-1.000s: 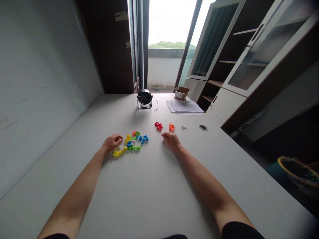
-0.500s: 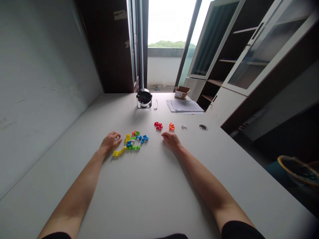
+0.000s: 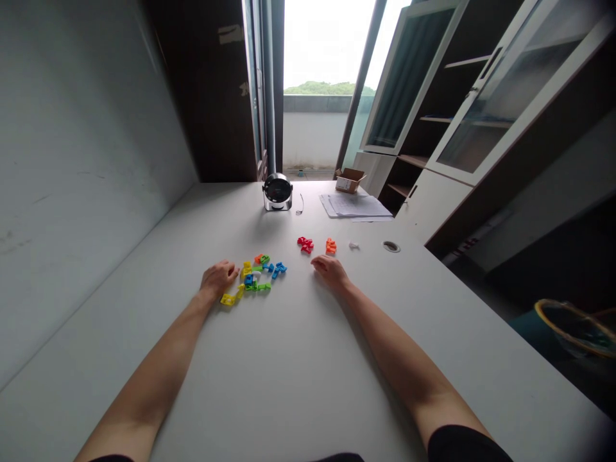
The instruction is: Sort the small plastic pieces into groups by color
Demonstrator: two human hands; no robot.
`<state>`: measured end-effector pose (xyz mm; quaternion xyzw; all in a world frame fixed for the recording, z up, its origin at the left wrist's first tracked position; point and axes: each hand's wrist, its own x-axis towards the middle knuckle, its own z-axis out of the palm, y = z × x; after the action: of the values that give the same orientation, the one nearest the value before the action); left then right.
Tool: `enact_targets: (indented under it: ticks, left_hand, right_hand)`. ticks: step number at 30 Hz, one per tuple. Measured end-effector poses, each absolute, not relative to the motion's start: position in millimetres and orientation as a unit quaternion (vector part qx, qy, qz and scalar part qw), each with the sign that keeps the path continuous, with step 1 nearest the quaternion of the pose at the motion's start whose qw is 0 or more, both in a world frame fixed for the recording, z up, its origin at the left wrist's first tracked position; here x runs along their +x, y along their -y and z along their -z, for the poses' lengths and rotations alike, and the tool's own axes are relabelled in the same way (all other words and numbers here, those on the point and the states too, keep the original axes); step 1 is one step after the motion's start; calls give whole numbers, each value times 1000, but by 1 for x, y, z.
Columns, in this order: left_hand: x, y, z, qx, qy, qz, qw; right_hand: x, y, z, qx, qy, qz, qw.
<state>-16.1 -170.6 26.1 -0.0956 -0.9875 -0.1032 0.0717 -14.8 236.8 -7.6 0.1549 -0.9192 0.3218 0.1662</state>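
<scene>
Since the frame half a second ago, the left hand (image 3: 220, 277) has moved a little to the right, toward the mixed group of small plastic blocks, and its fingers have drawn closer together. Also the near yellow block (image 3: 228, 299) has shifted slightly rightward, while the right hand (image 3: 330, 271) has remained in its place.

Left hand is clearly the nearer one to this group. Its fingertips point to the right, and the far yellow block (image 3: 247, 268) lies just beside them, on the right and slightly farther from the person. The near yellow block lies on the person's side of these fingertips, close to the wrist, with its long axis running roughly from left to right. The left fingers are bent and narrow; whether they hold something, I cannot tell.

The right fingers are curled loosely above the white table (image 3: 269, 372), and their inside is hidden, so I cannot tell if they hold anything. Red blocks (image 3: 305, 244) lie beyond them to the left, and orange blocks (image 3: 330, 246) just beyond the knuckles.
</scene>
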Motion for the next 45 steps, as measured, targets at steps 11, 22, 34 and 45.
enact_targets:
  ticks: [11,22,34,45]
  left_hand:
    - [3,132,-43,-91,982,150,77]
    - [22,89,-44,-159,981,96,47]
    - [37,71,-55,-251,956,136,63]
    - [33,78,-41,-256,957,118,70]
  right_hand:
    - [-16,-235,9,157,920,-319,167]
    - [0,-205,-12,210,928,-279,132]
    - [17,-177,-23,254,918,-281,117]
    - [19,-176,-22,275,915,-272,115]
